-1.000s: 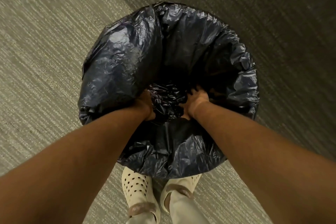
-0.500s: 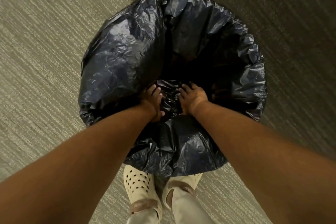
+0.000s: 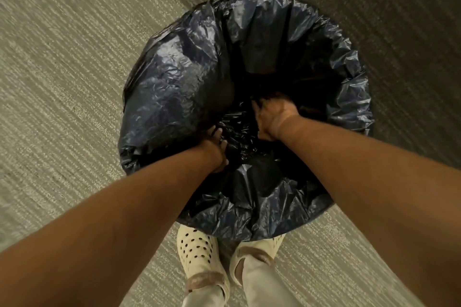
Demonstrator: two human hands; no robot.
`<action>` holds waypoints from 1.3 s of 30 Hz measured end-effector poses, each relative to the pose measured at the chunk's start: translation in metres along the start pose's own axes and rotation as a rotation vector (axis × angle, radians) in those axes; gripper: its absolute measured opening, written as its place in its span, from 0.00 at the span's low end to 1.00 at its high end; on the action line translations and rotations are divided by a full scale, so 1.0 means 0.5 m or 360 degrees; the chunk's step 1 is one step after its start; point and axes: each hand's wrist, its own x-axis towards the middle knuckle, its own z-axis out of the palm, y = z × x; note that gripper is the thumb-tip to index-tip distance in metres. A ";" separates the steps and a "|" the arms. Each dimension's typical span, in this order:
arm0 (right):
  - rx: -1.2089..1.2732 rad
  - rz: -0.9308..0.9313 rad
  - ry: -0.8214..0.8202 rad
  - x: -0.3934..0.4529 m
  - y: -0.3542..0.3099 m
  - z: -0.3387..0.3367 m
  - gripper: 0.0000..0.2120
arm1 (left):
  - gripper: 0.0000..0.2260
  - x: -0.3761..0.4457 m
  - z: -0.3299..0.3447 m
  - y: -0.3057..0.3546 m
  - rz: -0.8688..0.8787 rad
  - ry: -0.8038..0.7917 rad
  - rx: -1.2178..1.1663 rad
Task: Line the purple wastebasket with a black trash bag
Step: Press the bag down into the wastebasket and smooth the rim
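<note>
A glossy black trash bag (image 3: 179, 77) is draped over the whole round wastebasket, so no purple shows. The bag's edge puffs out around the rim and its middle sinks into a dark hollow. My left hand (image 3: 215, 143) is at the near-left side of the hollow, fingers pressed into crumpled plastic. My right hand (image 3: 273, 117) reaches a little deeper to the right, fingers spread and pushing against the bag's inner folds. Fingertips of both hands are partly hidden in the plastic.
Grey-green ribbed carpet (image 3: 62, 82) surrounds the basket, darker at the upper right (image 3: 399, 20). My feet in cream perforated clogs (image 3: 197, 254) stand right against the near side of the basket.
My right hand has moved farther and deeper into the bag's hollow, apart from the left hand. The left hand stays near the front. The view has shifted slightly.
</note>
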 end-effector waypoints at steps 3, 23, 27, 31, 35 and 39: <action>0.0016 -0.0218 0.0165 0.003 -0.035 0.015 0.37 | 0.29 0.024 -0.001 0.000 -0.0009 0.0204 -0.0087; 0.0026 -0.0198 -0.0027 0.016 -0.040 0.042 0.38 | 0.30 0.062 -0.009 0.017 -0.0021 0.0277 -0.0030; 0.0061 -0.0033 -0.0011 0.029 -0.028 0.035 0.44 | 0.31 0.061 -0.007 0.003 -0.0097 0.0212 -0.0170; -0.0018 -0.0038 0.0117 -0.020 -0.036 0.025 0.40 | 0.33 0.007 -0.017 -0.010 -0.0135 0.0470 -0.0397; -0.0173 0.0093 -0.0150 -0.065 -0.002 0.010 0.41 | 0.34 -0.055 -0.042 -0.051 -0.0141 0.0702 -0.1367; -0.0200 0.0039 -0.0043 -0.095 0.000 -0.015 0.41 | 0.33 -0.076 -0.056 -0.075 -0.0108 0.0692 -0.1412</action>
